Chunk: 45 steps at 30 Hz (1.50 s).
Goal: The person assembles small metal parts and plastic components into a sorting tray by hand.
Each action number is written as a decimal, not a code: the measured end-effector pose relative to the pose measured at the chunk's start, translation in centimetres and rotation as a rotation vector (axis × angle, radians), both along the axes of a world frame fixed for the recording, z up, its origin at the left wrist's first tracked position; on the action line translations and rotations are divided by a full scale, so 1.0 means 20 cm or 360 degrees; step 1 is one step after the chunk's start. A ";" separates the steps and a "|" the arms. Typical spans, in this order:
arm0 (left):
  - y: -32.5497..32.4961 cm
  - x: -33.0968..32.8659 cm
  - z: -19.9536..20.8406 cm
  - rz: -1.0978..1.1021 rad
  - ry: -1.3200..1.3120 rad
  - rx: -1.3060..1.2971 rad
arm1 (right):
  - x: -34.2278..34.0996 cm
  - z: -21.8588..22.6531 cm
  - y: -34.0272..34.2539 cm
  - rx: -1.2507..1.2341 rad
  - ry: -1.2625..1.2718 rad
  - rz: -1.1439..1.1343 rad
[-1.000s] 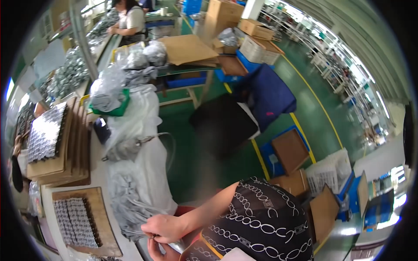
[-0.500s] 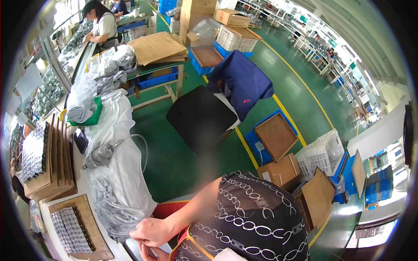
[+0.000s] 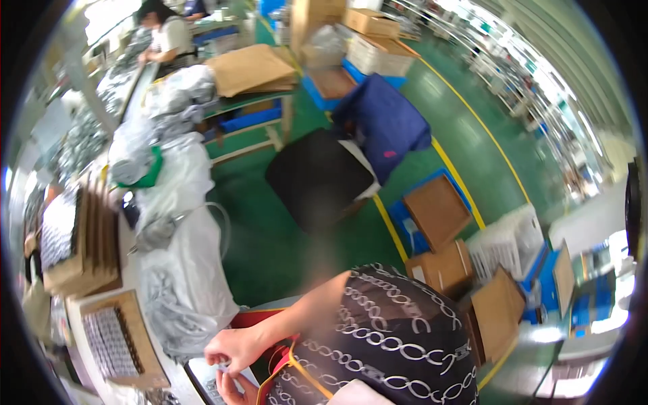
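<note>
My right hand (image 3: 229, 347) reaches out from a black sleeve with a white chain print to the edge of the work table (image 3: 196, 233). Its fingers are curled down around a small pale part (image 3: 223, 365), too small to make out. Just beneath it my left hand (image 3: 233, 389) comes up from the lower edge, fingertips at the same part; its grip is mostly hidden. Both hands hover over a grey tray (image 3: 206, 381) and beside a crumpled clear plastic bag (image 3: 179, 304) of grey pieces.
Cardboard trays of small metal parts (image 3: 111, 337) and stacked cartons (image 3: 74, 236) line the table at left. A black stool (image 3: 317, 179), a blue bin (image 3: 385, 121) and open cardboard boxes (image 3: 439, 212) stand on the green floor. Another person (image 3: 165, 34) works at the far bench.
The view has swung and shifted, so the table slid left and the floor boxes came more into sight. My hands stay together at the table edge with the small part.
</note>
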<state>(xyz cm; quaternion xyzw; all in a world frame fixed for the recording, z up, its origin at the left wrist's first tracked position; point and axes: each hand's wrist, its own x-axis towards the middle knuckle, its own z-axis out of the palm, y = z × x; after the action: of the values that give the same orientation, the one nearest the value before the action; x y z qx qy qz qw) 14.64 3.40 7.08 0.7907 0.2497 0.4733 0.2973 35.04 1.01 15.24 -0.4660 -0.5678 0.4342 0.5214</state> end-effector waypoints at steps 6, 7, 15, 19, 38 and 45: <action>-0.20 0.09 0.41 0.0503 0.0222 0.0099 | 0.01 0.05 -0.09 -0.0314 -0.0190 0.0293; -0.21 0.08 0.45 0.0479 0.0146 0.0094 | 0.01 0.09 -0.09 -0.0493 -0.0026 0.0401; -0.24 -0.08 0.43 0.0695 0.0093 0.0116 | -0.15 -0.02 0.04 0.0285 -0.0149 0.0595; -0.22 -0.14 0.29 0.0699 0.0163 0.0341 | -0.22 -0.04 0.08 -0.0003 0.0073 0.0712; -0.27 -0.11 0.38 0.0090 0.0336 0.0303 | -0.06 0.03 -0.15 -0.0186 0.0128 0.0502; -0.36 -0.09 0.38 0.0604 0.0152 0.0259 | -0.12 0.09 -0.13 -0.0374 0.0010 0.0734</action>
<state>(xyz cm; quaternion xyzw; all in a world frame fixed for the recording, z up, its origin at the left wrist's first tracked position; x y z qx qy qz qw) 12.87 -3.86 14.64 0.7724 0.3689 0.5015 0.1259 32.72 -1.51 17.10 -0.3802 -0.6030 0.6061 0.3527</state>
